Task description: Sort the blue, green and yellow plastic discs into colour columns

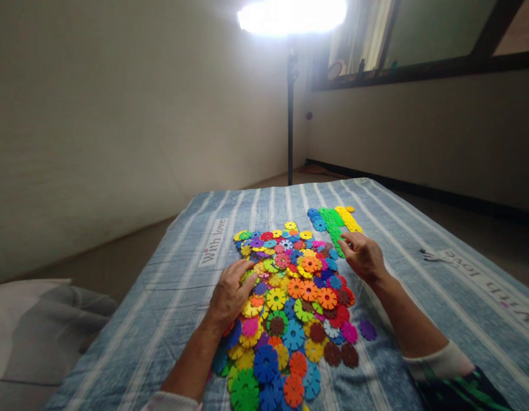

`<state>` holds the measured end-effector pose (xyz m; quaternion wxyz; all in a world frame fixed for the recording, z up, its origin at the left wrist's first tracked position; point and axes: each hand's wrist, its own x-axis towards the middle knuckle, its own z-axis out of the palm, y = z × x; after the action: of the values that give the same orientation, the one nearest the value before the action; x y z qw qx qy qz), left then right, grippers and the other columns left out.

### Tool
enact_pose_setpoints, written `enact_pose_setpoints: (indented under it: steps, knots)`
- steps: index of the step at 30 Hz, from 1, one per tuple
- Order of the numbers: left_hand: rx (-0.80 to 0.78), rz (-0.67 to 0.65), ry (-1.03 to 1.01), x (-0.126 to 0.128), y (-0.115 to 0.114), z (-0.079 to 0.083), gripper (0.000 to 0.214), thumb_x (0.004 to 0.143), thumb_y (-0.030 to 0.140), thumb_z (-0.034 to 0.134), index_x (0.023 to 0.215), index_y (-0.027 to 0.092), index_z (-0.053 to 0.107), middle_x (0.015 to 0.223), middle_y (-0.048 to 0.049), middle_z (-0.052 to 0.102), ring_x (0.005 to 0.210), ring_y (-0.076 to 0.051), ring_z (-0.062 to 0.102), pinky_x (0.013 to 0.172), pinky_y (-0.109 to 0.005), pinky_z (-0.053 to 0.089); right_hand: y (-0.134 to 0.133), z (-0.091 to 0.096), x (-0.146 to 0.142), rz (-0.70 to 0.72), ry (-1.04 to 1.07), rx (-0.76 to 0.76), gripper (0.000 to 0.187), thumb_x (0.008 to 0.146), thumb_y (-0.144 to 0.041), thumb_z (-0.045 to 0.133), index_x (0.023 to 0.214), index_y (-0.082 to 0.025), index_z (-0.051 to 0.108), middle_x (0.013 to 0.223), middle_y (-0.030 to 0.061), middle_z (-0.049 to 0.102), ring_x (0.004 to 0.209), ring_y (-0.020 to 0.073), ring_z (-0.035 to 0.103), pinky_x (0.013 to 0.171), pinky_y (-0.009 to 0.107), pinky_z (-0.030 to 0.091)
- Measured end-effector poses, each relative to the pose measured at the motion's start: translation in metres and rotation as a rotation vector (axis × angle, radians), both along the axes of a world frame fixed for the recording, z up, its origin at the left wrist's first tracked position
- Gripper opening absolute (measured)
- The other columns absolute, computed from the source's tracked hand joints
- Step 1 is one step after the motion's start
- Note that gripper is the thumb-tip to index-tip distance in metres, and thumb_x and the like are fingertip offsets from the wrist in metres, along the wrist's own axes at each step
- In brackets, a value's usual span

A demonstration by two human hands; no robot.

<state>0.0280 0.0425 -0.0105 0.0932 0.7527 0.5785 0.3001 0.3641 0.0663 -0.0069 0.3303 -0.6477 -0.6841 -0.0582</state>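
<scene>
A broad heap of notched plastic discs in many colours (275, 298) lies on the striped cloth in front of me. My left hand (233, 290) rests on the heap's left edge, its fingers bent and closed around a yellow-green notched disc (249, 276). Beyond the heap, to the right, green discs (330, 217) lie in overlapping rows, with blue discs (318, 221) on their left and a line of yellow discs (348, 218) on their right. At the near end of the green row is my right hand (363, 256), thumb and fingers pinched; whatever is between them is hidden.
A blue-and-white striped cloth (170, 297) with printed words covers the raised surface. A bright lamp on a black stand (290, 114) rises behind its far edge. Pale fabric (37, 325) lies low on the left. Walls and a window (435, 34) stand behind.
</scene>
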Motion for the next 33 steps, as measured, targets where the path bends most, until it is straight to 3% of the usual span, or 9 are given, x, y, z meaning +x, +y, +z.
enact_pose_setpoints:
  steps: [7, 11, 21, 33]
  knots:
    - [-0.003, 0.007, -0.005, 0.001, 0.0, 0.0, 0.04, 0.084, 0.043, 0.046, 0.107, 0.017, 0.065, 0.12, -0.0117, 0.063, 0.115, -0.025, 0.056, 0.103, -0.044, 0.042, -0.017, 0.011, -0.044, 0.259, -0.091, -0.028, 0.016, 0.088, -0.021, 0.051, 0.095, -0.022, 0.066, 0.089, 0.0039, 0.068, 0.08, 0.017, 0.063, 0.068, 0.024, 0.044]
    - [0.0, 0.005, -0.01, 0.0, -0.001, -0.001, 0.039, 0.084, 0.043, 0.047, 0.107, 0.018, 0.065, 0.12, -0.0109, 0.064, 0.115, -0.024, 0.056, 0.103, -0.043, 0.041, -0.023, 0.012, -0.061, 0.385, -0.15, -0.06, 0.014, 0.087, -0.018, 0.053, 0.092, -0.02, 0.065, 0.095, 0.0063, 0.066, 0.088, 0.0186, 0.061, 0.074, 0.026, 0.045]
    - [0.0, 0.006, -0.022, 0.0, -0.001, 0.0, 0.039, 0.083, 0.043, 0.047, 0.107, 0.018, 0.066, 0.12, -0.0108, 0.064, 0.114, -0.025, 0.057, 0.103, -0.043, 0.042, -0.02, 0.007, -0.062, 0.412, -0.177, -0.191, 0.008, 0.085, -0.022, 0.057, 0.092, -0.018, 0.06, 0.103, 0.0091, 0.061, 0.1, 0.0207, 0.054, 0.087, 0.032, 0.043]
    - [0.003, 0.008, -0.013, 0.0, -0.001, 0.0, 0.039, 0.083, 0.042, 0.048, 0.107, 0.017, 0.066, 0.12, -0.011, 0.064, 0.115, -0.024, 0.057, 0.103, -0.042, 0.042, -0.02, 0.006, -0.062, 0.42, -0.115, -0.188, 0.009, 0.083, -0.021, 0.06, 0.092, -0.018, 0.059, 0.107, 0.0098, 0.061, 0.103, 0.0219, 0.055, 0.089, 0.033, 0.042]
